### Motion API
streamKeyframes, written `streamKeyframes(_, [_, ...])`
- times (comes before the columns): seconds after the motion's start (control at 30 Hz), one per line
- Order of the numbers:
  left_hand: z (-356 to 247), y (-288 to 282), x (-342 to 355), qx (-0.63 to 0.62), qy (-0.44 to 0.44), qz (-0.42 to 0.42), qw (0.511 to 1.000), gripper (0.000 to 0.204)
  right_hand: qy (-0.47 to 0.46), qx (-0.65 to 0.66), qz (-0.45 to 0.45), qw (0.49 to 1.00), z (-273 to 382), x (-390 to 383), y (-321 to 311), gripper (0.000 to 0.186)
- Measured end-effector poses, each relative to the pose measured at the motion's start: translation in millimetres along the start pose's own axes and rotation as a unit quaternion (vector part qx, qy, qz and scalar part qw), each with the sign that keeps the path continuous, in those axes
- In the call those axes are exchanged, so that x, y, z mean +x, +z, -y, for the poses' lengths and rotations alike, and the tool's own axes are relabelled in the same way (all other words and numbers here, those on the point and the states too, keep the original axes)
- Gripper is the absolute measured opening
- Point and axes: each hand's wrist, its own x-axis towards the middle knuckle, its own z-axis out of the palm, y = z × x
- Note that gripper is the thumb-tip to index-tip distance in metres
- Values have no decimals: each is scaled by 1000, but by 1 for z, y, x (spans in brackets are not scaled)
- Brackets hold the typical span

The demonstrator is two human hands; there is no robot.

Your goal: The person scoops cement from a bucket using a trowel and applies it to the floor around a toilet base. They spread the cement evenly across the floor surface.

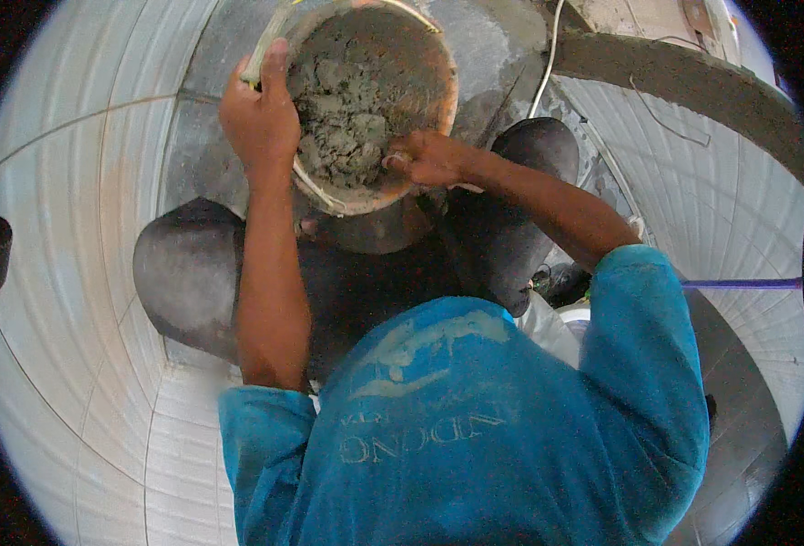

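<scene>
A round bucket (pixel 452 82) stands tilted between my legs, with lumpy wet grey mortar (pixel 343 118) inside. At its left side, my left hand (pixel 264 118) is closed around the pale bucket handle (pixel 264 50), thumb pointing up beside the rim. My right hand (pixel 427 158) reaches over the near right part of the rim, its fingers curled just above the mortar. Whatever those fingers may hold is hidden.
White ribbed wall panels (pixel 65 182) curve along the left, and similar ones (pixel 693 182) stand on the right. A white cable (pixel 552 55) runs down beyond the bucket. A thin bent wire (pixel 666 118) hangs at the upper right. Beside my right hip sits a white container (pixel 577 316).
</scene>
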Motion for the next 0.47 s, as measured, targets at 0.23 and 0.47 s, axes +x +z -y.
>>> streamKeyframes(0.23, [17, 18, -12, -18, -87, -27, 996, 47, 111, -187, -55, 975, 21, -37, -47, 39])
streamKeyframes(0.47, [25, 55, -27, -3, -44, 11, 999, 46, 8, -158, 79, 984, -22, -28, -41, 45])
